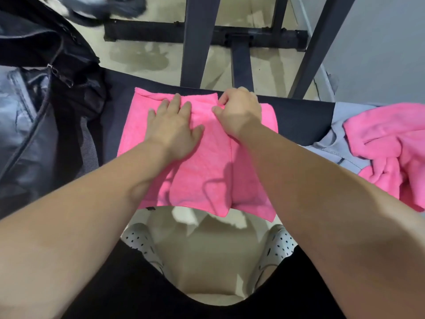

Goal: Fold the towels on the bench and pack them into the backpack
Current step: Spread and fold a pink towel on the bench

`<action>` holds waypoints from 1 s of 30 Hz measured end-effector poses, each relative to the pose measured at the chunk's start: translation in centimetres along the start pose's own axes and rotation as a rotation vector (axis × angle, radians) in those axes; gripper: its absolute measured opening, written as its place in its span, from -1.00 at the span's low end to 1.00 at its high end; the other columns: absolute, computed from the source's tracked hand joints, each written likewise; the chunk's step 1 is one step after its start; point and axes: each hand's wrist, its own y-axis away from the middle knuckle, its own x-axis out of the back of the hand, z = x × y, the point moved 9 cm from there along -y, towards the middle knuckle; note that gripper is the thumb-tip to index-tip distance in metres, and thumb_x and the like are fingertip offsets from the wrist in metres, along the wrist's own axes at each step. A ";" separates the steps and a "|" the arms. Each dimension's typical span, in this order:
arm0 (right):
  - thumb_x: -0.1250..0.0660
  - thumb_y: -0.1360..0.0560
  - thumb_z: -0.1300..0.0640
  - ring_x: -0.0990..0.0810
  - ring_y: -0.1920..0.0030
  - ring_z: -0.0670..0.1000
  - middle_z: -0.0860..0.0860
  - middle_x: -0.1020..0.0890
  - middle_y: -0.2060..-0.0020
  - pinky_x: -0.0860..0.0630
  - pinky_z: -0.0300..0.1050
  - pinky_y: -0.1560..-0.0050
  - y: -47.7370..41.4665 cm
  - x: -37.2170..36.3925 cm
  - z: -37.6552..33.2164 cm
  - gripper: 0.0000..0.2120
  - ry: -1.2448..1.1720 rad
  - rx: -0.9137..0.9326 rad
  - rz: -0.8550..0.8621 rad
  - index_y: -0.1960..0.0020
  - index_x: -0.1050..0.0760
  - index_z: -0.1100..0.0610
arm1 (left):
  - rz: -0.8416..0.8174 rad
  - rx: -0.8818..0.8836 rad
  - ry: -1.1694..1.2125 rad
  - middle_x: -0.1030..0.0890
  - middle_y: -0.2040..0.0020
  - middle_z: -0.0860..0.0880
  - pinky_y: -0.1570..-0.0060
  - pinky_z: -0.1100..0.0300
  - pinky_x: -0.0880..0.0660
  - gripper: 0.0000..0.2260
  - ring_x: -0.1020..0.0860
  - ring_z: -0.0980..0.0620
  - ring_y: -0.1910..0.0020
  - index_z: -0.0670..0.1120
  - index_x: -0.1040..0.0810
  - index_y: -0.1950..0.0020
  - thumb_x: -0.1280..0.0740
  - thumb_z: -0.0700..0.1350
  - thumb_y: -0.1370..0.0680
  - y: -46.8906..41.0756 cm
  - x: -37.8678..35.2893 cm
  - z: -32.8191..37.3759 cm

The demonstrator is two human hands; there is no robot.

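On the dark table [299,116], the left hand [174,130] lies flat on the pink towel [207,176]; the right hand [236,113] pinches its far edge. It is soft, limp cloth, probably best held at the corners. The backpack [34,111] lies to the left, a crumpled towel [386,143] to the right.

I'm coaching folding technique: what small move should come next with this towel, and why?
Probably the right hand should draw the edge it pinches rightward, squaring the fold. The pink towel lies on the bench with its top layer stopping short of the under-layer's right edge, while the left hand presses it flat, fingers spread, anchoring it.
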 end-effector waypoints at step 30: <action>-0.37 -0.57 0.28 -0.62 0.18 -0.16 -0.02 -0.65 0.16 -0.56 -0.37 0.05 3.7 0.8 4.9 -0.69 -0.692 -0.058 -0.225 -0.30 -0.58 0.19 | -0.147 -0.215 0.115 -0.58 0.47 0.06 0.25 0.11 -0.59 -0.72 -0.57 0.09 0.33 -0.02 -0.57 0.34 -0.28 0.15 -0.39 9.7 -1.0 10.0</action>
